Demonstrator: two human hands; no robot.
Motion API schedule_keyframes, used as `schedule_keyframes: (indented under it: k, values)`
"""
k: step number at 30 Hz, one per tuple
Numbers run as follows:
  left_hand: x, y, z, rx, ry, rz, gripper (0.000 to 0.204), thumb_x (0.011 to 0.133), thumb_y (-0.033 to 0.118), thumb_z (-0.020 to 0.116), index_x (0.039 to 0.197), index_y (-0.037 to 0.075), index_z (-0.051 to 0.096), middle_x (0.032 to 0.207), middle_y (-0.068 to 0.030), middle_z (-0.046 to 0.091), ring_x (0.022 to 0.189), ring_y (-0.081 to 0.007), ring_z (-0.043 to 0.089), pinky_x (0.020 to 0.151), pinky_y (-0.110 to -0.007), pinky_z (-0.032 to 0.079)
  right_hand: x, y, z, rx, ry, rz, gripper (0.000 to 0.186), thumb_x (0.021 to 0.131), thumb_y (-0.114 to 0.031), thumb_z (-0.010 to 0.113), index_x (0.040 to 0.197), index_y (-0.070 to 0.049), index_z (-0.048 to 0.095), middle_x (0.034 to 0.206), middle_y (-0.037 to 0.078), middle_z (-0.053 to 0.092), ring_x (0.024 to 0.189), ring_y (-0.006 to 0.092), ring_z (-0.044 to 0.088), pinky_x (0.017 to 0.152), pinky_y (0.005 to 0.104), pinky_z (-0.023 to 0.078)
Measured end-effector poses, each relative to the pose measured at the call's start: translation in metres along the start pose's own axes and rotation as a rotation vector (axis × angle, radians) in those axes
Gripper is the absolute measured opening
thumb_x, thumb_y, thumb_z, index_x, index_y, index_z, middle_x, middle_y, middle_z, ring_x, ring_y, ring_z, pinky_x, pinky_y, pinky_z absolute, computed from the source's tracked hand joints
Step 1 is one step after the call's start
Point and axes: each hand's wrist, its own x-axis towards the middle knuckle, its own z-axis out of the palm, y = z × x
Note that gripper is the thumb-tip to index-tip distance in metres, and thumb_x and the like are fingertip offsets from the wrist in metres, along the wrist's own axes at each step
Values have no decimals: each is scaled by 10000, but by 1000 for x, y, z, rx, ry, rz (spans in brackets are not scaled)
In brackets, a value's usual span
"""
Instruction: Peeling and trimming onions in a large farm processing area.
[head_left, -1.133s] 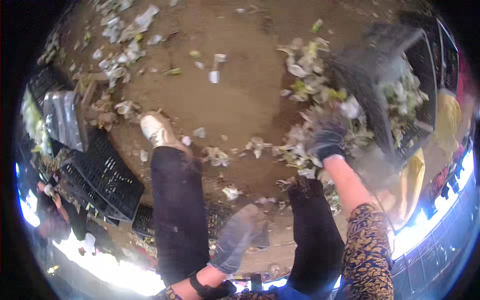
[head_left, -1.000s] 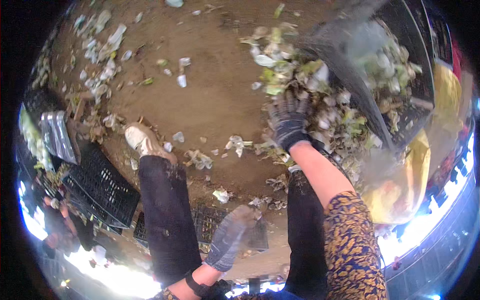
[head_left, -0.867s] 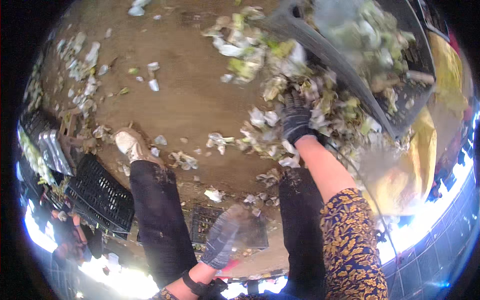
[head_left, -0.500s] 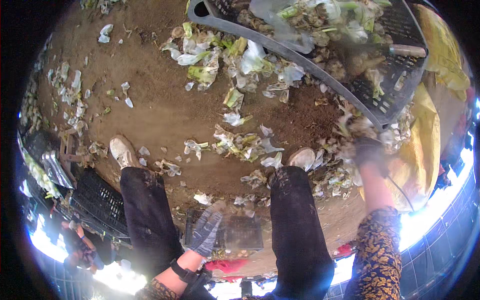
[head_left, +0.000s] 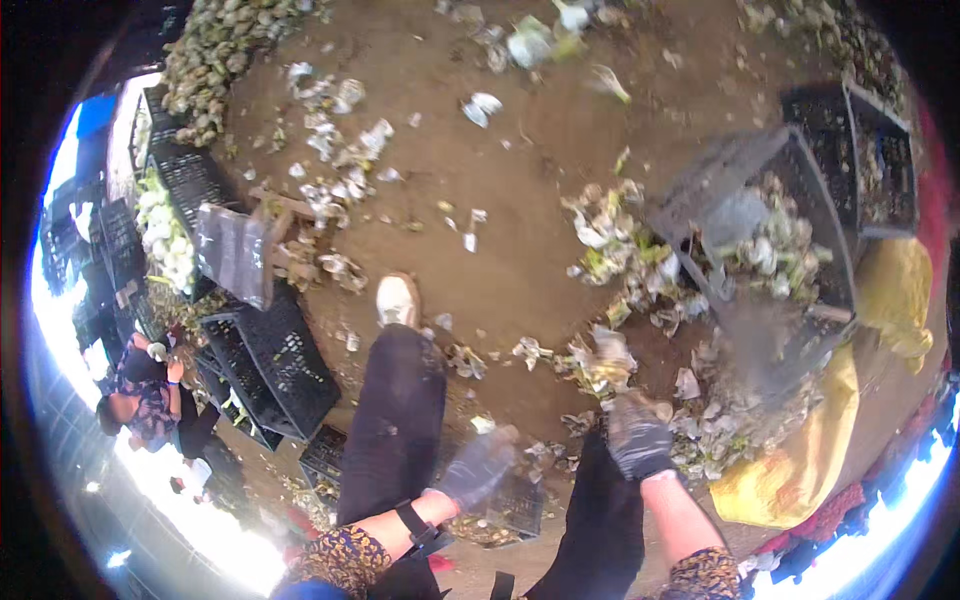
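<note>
Brown dirt floor (head_left: 490,215), littered with pale leaf scraps (head_left: 605,220); thickest on the right, around the tilted black crate (head_left: 715,180). Crate lies with its open side facing the wearer's area, pale green leafy stuff (head_left: 775,240) inside; lower part smeared by blur.

Right hand (head_left: 640,440), dark knit glove: beside the right knee, at the near edge of the scraps. Fingers blurred, look bent. Pale leaf clump (head_left: 610,355) just beyond the fingertips, also blurred; can't tell if it's pinched or loose.

Left hand (head_left: 480,468), grey glove: between the knees, above a low black crate (head_left: 520,505). Fingers point far and right, tips smeared; can't tell spread or pressed together. Black wristband (head_left: 415,525) on that wrist, navy-and-gold sleeve (head_left: 345,560) behind it.

Right side: yellow sack (head_left: 790,480) near, second yellow sack (head_left: 895,300) farther, upright black crate (head_left: 880,160) beyond.

Left side: black crates (head_left: 285,360) leaning together, grey-wrapped block (head_left: 232,255) just beyond, whitish-green vegetables (head_left: 165,235) beside it. Far left: heap of roundish bulbs (head_left: 215,60). Another person (head_left: 150,395) at the left edge, patterned top.
</note>
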Motion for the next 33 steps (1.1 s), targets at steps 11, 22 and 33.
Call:
schedule_keyframes:
  k: [11, 22, 33]
  values:
    - [-82, 123, -230, 170, 217, 380, 253, 827, 168, 509, 1044, 39, 526, 1036, -143, 545, 963, -309, 514, 842, -358, 408, 175, -173, -217, -154, -135, 99, 487, 783, -474, 462, 1031, -62, 540, 1029, 154, 544, 958, 302, 524, 814, 388, 425]
    - [57, 148, -227, -358, 342, 58, 271, 844, 132, 511, 1077, -6, 517, 1035, -110, 559, 964, -188, 524, 846, -290, 402, 543, -79, -237, -41, 313, 399, 621, 748, -353, 551, 1267, -122, 299, 1016, 224, 554, 956, 369, 527, 815, 422, 418]
    - [101, 209, -194, -621, 198, -115, 307, 869, 139, 471, 1143, -1, 469, 1065, -81, 546, 972, -150, 521, 836, -266, 412, 550, -92, -285, 176, 294, -90, 235, 783, -196, 554, 984, -79, 581, 949, 144, 584, 886, 319, 553, 781, 365, 441]
